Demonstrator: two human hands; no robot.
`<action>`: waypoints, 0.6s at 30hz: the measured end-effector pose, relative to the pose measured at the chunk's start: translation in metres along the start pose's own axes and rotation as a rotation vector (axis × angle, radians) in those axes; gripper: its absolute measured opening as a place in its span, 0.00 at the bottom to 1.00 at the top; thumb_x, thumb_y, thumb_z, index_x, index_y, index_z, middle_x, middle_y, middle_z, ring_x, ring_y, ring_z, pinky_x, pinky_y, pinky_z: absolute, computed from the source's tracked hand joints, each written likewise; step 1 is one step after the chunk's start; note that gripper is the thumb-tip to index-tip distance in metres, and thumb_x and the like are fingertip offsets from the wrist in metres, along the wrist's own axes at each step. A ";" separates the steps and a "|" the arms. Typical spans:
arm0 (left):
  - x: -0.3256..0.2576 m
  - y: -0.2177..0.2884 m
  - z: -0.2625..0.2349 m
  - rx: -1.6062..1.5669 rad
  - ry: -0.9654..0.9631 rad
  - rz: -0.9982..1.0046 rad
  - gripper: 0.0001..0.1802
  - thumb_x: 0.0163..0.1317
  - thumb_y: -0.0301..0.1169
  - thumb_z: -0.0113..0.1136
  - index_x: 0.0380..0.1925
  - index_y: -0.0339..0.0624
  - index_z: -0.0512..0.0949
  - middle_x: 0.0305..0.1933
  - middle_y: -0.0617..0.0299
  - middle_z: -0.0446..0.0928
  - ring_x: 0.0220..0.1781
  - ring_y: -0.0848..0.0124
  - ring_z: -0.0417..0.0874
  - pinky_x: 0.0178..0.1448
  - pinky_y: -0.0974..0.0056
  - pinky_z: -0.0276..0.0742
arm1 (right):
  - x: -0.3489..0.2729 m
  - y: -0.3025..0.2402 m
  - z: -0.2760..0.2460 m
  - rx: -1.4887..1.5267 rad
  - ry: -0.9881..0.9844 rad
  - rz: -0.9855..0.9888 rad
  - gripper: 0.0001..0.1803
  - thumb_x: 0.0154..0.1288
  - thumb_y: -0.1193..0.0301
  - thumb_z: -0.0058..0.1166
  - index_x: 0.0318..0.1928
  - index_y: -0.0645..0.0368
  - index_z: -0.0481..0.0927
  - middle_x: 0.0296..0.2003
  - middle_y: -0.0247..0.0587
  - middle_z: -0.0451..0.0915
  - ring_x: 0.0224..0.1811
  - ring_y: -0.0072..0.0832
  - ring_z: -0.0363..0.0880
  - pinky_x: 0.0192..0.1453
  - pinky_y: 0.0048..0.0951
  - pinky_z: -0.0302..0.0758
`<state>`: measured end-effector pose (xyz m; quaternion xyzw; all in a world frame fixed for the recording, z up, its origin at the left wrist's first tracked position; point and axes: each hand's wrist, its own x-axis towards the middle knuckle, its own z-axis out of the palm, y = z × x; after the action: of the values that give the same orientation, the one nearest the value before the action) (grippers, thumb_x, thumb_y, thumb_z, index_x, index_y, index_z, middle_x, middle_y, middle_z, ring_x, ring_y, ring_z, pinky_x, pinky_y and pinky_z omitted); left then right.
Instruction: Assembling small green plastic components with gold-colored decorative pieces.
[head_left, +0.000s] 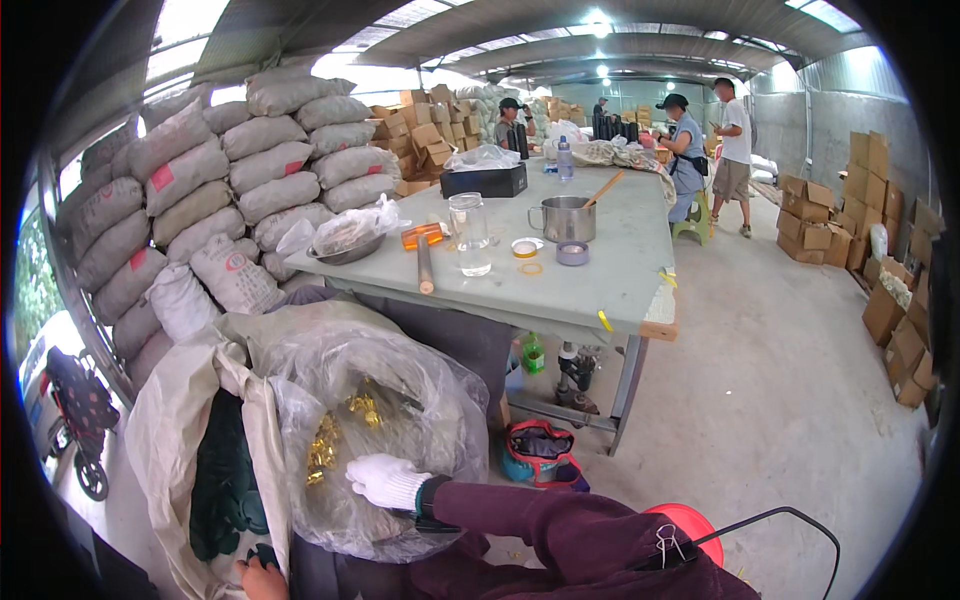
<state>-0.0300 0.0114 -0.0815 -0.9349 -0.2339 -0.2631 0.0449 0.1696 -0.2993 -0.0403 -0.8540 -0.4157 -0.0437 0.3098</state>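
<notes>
At the lower edge my bare left hand is closed, its fingertips on a dark green rounded piece. It is at the mouth of a beige woven sack, beside many more dark green pieces. My right hand, in a white knit glove, is over a clear plastic bag with its fingers drawn together. Whatever those fingers hold is hidden. Shiny gold foil pieces lie in the bag, just beyond the glove.
A long grey-green table carries a steel pot, a glass jar and a black box. Stuffed sacks are stacked left; cartons line the right wall. People are farther back. A cloth bag sits under the table.
</notes>
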 end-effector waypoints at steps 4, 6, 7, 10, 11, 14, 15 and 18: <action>-0.001 0.002 0.007 -0.007 -0.002 0.019 0.12 0.52 0.28 0.59 0.34 0.29 0.78 0.33 0.41 0.77 0.38 0.47 0.80 0.45 0.48 0.75 | -0.011 -0.004 -0.007 -0.107 0.006 0.058 0.13 0.62 0.69 0.49 0.44 0.63 0.76 0.34 0.52 0.78 0.42 0.48 0.80 0.43 0.44 0.76; 0.002 0.014 -0.005 -0.016 -0.067 -0.035 0.13 0.54 0.33 0.62 0.31 0.31 0.79 0.33 0.40 0.77 0.38 0.43 0.79 0.44 0.46 0.75 | -0.014 -0.001 -0.008 -0.350 0.040 -0.108 0.13 0.58 0.71 0.52 0.42 0.64 0.78 0.31 0.50 0.78 0.35 0.45 0.81 0.36 0.42 0.78; 0.003 0.012 -0.001 -0.014 -0.068 -0.033 0.13 0.54 0.33 0.62 0.31 0.31 0.79 0.33 0.40 0.77 0.38 0.43 0.79 0.44 0.46 0.75 | -0.015 0.001 -0.008 -0.348 0.040 -0.106 0.13 0.58 0.71 0.52 0.42 0.64 0.78 0.31 0.50 0.78 0.35 0.45 0.81 0.36 0.42 0.78; 0.004 -0.004 0.012 0.022 -0.077 -0.047 0.14 0.55 0.34 0.61 0.31 0.31 0.79 0.33 0.41 0.77 0.38 0.43 0.79 0.43 0.45 0.74 | -0.016 -0.002 -0.009 -0.549 0.037 -0.246 0.13 0.53 0.70 0.54 0.38 0.65 0.79 0.28 0.50 0.78 0.27 0.42 0.81 0.26 0.41 0.78; 0.005 -0.006 0.013 -0.017 -0.052 -0.048 0.14 0.56 0.34 0.60 0.31 0.30 0.78 0.32 0.40 0.77 0.38 0.42 0.79 0.43 0.45 0.73 | -0.017 0.000 -0.010 -0.599 0.051 -0.264 0.12 0.51 0.69 0.55 0.35 0.63 0.79 0.27 0.50 0.78 0.24 0.40 0.81 0.22 0.41 0.76; 0.006 -0.012 0.015 -0.131 -0.009 -0.065 0.14 0.59 0.33 0.58 0.30 0.29 0.78 0.31 0.38 0.77 0.37 0.41 0.78 0.42 0.43 0.71 | -0.018 0.006 -0.019 -0.567 0.064 -0.240 0.11 0.52 0.67 0.55 0.32 0.62 0.78 0.27 0.51 0.79 0.24 0.41 0.81 0.22 0.42 0.75; 0.007 -0.014 0.015 -0.205 0.009 -0.082 0.14 0.59 0.32 0.56 0.30 0.28 0.77 0.30 0.37 0.76 0.37 0.41 0.78 0.41 0.43 0.71 | -0.018 0.008 -0.023 -0.485 0.063 -0.197 0.12 0.55 0.65 0.54 0.32 0.62 0.77 0.28 0.52 0.79 0.27 0.43 0.82 0.26 0.43 0.76; 0.004 -0.043 0.034 -0.290 0.122 -0.153 0.16 0.62 0.35 0.56 0.29 0.27 0.76 0.29 0.35 0.75 0.33 0.41 0.76 0.40 0.45 0.70 | -0.022 -0.005 -0.041 -0.101 -0.028 -0.024 0.16 0.63 0.60 0.50 0.34 0.64 0.76 0.30 0.53 0.80 0.33 0.48 0.81 0.37 0.46 0.77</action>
<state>-0.0307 0.0578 -0.1099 -0.8933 -0.2608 -0.3530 -0.0966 0.1596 -0.3350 -0.0123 -0.8640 -0.4276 -0.0566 0.2597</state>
